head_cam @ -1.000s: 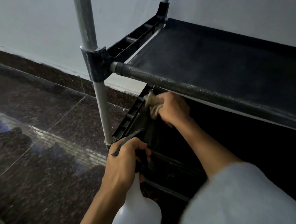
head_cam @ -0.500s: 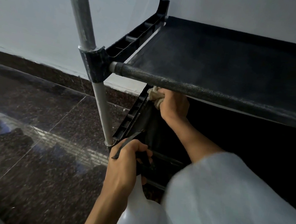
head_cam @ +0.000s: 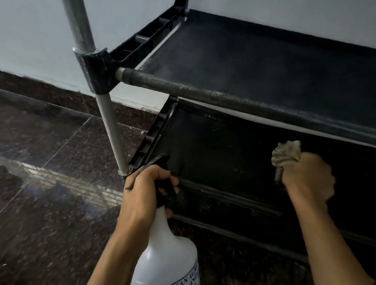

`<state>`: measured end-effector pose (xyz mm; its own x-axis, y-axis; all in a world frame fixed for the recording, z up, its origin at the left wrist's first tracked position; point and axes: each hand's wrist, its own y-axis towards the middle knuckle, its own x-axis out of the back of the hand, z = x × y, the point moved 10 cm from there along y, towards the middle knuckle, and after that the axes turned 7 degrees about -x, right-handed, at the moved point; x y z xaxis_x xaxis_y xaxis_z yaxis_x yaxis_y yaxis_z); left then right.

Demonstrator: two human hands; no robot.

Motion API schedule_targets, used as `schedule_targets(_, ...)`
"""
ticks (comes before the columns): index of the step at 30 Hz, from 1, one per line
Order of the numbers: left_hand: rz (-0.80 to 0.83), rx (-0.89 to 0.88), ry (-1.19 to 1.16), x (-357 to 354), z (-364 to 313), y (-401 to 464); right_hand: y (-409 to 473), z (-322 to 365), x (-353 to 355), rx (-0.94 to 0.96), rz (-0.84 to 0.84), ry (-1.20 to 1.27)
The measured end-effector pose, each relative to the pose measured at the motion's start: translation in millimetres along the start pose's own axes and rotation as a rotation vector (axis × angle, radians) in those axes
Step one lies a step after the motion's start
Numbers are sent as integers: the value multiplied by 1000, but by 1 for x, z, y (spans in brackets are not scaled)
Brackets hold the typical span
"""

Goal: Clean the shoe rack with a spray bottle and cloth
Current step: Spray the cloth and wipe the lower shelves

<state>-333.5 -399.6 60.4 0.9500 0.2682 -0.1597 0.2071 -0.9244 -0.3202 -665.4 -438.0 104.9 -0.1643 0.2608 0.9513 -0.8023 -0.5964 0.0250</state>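
Shoe rack (head_cam: pixel 256 98) at 12 o'clock, one cloth (head_cam: pixel 286 154) shifted from lower shelf's left end toward 3 o'clock, right hand (head_cam: pixel 307 175) grip clenched around it, one spray bottle (head_cam: pixel 167 263) at 6 o'clock, left hand (head_cam: pixel 146 191) grip wrapped round its trigger head.

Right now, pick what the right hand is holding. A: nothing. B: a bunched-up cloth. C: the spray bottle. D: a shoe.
B: the right hand is closed around a bunched-up cloth under the upper shelf, while the left hand grips the spray bottle.
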Motion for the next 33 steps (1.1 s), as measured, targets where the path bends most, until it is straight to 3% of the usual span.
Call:
schedule_targets(3,-6,6,1,1,2,2,-29,34,-12,56,-9,110)
schedule_targets(6,-13,-8,-20,2,5,6,-90,136,-43,386,118,269)
schedule_targets(9,-40,-15,-3,7,9,7,-132,209,-64,664,215,255)
schedule_targets(12,-15,3,-5,5,11,9,-96,197,-58,549,154,263)
schedule_targets(18,13,-13,-27,-1,4,6,2,88,-32,197,-88,195)
schedule_targets(22,3,1,-33,1,7,7,4,69,-31,16,-24,252)
schedule_targets(24,-7,-5,-15,2,8,8,-21,102,-41,112,37,277)
schedule_targets(29,-29,-12,31,6,7,6,-124,185,-71,618,228,295)
schedule_targets(31,-24,-1,37,5,7,5,-109,173,-68,575,222,267)
schedule_targets(33,-22,15,44,3,7,5,-70,131,-55,412,160,210)
